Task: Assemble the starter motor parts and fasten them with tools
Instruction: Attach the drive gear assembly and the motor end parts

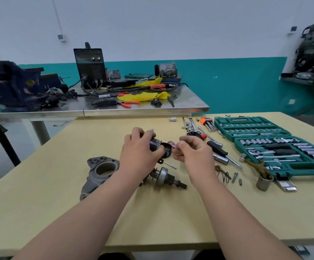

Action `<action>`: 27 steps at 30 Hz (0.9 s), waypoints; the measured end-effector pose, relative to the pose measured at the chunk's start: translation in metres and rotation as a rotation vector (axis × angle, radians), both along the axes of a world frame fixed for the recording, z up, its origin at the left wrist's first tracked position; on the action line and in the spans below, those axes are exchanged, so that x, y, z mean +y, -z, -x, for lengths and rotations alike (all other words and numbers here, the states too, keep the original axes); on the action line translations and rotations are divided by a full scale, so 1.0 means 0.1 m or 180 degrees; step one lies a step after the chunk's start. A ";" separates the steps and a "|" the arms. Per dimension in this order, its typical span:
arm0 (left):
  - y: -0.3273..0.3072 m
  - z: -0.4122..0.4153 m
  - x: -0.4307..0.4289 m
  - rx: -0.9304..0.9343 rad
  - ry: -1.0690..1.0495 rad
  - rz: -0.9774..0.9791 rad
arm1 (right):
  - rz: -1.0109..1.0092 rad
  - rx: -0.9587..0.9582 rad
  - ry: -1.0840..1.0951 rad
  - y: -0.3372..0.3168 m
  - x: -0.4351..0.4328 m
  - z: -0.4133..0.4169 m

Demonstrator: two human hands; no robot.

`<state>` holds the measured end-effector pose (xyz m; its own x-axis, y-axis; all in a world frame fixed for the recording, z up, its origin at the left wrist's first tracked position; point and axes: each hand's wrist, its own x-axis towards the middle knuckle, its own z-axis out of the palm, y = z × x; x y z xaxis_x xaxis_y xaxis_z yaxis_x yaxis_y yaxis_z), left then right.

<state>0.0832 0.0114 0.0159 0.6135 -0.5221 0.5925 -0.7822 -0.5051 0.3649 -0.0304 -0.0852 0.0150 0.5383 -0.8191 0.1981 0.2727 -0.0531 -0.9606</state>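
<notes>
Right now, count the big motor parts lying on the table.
2: a grey housing at the left, a geared shaft between the forearms. Others may hide under the left hand or right hand.

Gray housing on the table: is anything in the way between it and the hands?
Nothing visible. Only bare table lies between the gray housing and the left hand, which holds a dark cylinder.

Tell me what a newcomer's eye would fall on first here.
The two hands over the middle of the tan table: the left hand grips a dark cylindrical part, the right hand is curled close beside it. To the right lies an open green socket set; a grey housing lies left of the arms.
</notes>
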 end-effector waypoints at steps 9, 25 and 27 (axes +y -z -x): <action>0.09 0.19 -0.17 0.0135 0.0150 0.0771 | 0.0775 0.0827 -0.0232 0.07 -0.18 -0.09; -0.13 -0.53 0.17 0.1807 0.1615 -0.0438 | 0.2111 0.1101 -0.0704 0.25 -0.22 -0.20; -0.06 -0.58 0.20 0.1811 0.1717 -0.0117 | 0.2088 0.1086 -0.0751 0.24 -0.23 -0.21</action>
